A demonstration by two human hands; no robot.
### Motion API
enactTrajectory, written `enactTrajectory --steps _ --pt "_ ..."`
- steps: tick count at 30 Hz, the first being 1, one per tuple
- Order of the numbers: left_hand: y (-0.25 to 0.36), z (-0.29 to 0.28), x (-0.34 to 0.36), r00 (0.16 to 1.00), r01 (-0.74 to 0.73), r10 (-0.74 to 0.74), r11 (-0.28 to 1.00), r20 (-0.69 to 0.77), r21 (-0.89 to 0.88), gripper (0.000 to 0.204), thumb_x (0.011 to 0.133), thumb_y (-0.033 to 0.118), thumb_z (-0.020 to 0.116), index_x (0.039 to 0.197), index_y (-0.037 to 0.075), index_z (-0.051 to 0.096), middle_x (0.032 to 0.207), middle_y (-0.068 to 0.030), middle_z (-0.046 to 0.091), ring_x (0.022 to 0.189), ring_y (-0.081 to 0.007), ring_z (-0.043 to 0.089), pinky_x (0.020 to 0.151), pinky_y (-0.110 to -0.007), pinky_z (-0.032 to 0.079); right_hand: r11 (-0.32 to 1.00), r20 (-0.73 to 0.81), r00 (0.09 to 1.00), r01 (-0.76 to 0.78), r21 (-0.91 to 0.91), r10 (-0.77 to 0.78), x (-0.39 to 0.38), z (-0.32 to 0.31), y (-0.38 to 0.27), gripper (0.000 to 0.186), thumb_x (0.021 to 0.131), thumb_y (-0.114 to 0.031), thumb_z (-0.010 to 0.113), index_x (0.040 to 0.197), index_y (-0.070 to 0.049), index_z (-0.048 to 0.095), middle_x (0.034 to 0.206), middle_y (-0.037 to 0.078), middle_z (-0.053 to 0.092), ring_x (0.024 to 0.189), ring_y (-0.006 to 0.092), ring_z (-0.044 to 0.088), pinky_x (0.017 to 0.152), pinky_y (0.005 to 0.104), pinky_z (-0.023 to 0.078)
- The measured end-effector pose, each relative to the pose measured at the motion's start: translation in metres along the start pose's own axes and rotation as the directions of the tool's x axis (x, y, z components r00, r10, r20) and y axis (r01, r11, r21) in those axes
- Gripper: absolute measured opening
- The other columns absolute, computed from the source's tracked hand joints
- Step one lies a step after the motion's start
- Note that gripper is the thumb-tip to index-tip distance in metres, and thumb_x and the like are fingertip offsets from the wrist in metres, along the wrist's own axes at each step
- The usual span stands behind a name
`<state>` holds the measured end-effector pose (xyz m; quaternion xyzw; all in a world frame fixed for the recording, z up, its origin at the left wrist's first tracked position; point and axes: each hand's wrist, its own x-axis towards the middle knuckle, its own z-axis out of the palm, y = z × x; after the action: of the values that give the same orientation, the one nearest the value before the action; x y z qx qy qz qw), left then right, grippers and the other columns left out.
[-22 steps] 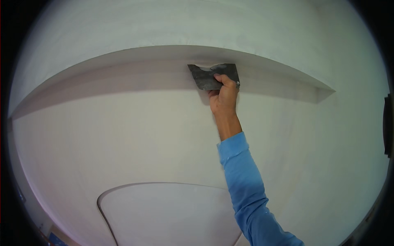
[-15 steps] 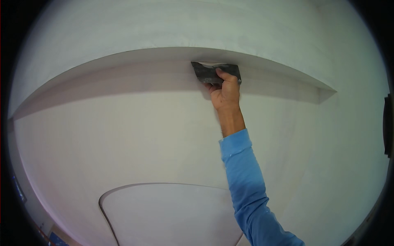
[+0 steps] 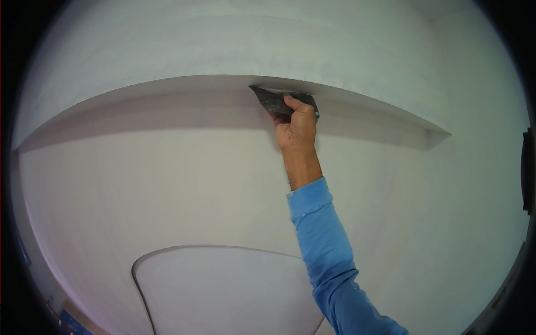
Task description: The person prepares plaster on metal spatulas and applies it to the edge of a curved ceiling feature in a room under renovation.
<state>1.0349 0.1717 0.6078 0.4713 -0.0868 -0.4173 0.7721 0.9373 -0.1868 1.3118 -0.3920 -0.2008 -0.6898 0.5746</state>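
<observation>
My right hand (image 3: 297, 125), reaching up in a blue sleeve (image 3: 321, 229), is closed on a wide dark scraper (image 3: 272, 102). The thumb presses the near face of its blade, and the other fingers are mostly hidden behind it. Some pale material shows along the upper edge. That edge meets or lies very close to the underside (image 3: 195, 84) of a pale overhang; contact cannot be made out for certain. The blade is tilted, its left corner pointing up. My left hand is out of view.
The overhang's front face (image 3: 223, 44) spans the top above a pale wall (image 3: 195, 178). Lower down, a rounded panel (image 3: 223, 290) has a dark edge line. A dark object (image 3: 526, 171) sits at the right rim, something blue (image 3: 72, 322) at the lower left.
My right hand and the scraper have shifted a little to the left, and the blade is more tilted. The whole view has also moved slightly.
</observation>
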Motion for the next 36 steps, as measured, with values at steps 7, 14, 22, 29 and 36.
enactTrajectory --steps 7,14,22,29,36 --pt "0.01 0.01 -0.008 1.0 0.017 -0.017 0.999 0.004 0.046 0.006 0.091 0.011 0.056 0.086 0.009 0.057 0.069 0.0019 0.05 0.062 -0.0091 0.045 0.055 -0.026 0.04 1.0 0.098 0.995 -0.02 0.023 0.018 -0.032 0.027 -0.032 0.028 0.084 0.004 0.058 0.109 0.01 0.047 0.109 0.021 0.054 0.104 0.0336 0.059 0.094 0.0495 0.054" --pt "0.047 0.037 -0.005 0.995 0.077 -0.084 0.99 0.052 0.114 0.006 0.091 0.012 0.056 0.087 0.008 0.058 0.069 0.0017 0.05 0.062 -0.009 0.045 0.055 -0.027 0.039 0.999 0.096 0.995 0.041 0.0 -0.041 -0.086 0.017 -0.059 0.028 0.083 0.0 0.059 0.109 0.005 0.051 0.106 0.018 0.058 0.1 0.0348 0.062 0.088 0.0514 0.056" --pt "0.131 0.104 0.067 0.866 0.143 -0.059 0.981 0.496 -0.133 0.057 0.085 0.029 0.071 0.126 -0.005 0.052 0.105 -0.0049 0.063 0.09 -0.0155 0.059 0.076 -0.029 0.05 0.794 -0.23 0.901 -0.432 -0.427 0.367 -0.237 -0.14 0.005 0.032 0.082 -0.002 0.06 0.114 0.001 0.056 0.106 0.012 0.061 0.096 0.0236 0.061 0.078 0.0421 0.054" --pt "0.226 0.209 0.069 0.893 0.112 0.058 0.932 0.447 -0.346 0.031 0.09 0.01 0.057 0.115 -0.008 0.051 0.104 -0.0128 0.063 0.084 -0.0185 0.065 0.069 -0.027 0.058 0.219 -0.117 0.84 -0.269 -0.938 0.53 -0.335 -0.154 0.003 0.025 0.086 -0.006 0.066 0.109 0.004 0.062 0.09 0.009 0.068 0.078 0.0151 0.064 0.072 0.0269 0.05" --pt "0.238 0.185 0.079 0.91 0.116 0.016 0.95 0.415 -0.29 0.039 0.088 0.01 0.058 0.12 -0.009 0.048 0.103 -0.0166 0.063 0.084 -0.0188 0.067 0.059 -0.021 0.057 0.218 0.251 0.587 0.127 -0.968 0.77 -0.378 -0.144 0.034 0.088 0.06 0.014 0.061 0.142 -0.011 0.041 0.122 0.017 0.05 0.108 0.0363 0.055 0.086 0.0396 0.051"
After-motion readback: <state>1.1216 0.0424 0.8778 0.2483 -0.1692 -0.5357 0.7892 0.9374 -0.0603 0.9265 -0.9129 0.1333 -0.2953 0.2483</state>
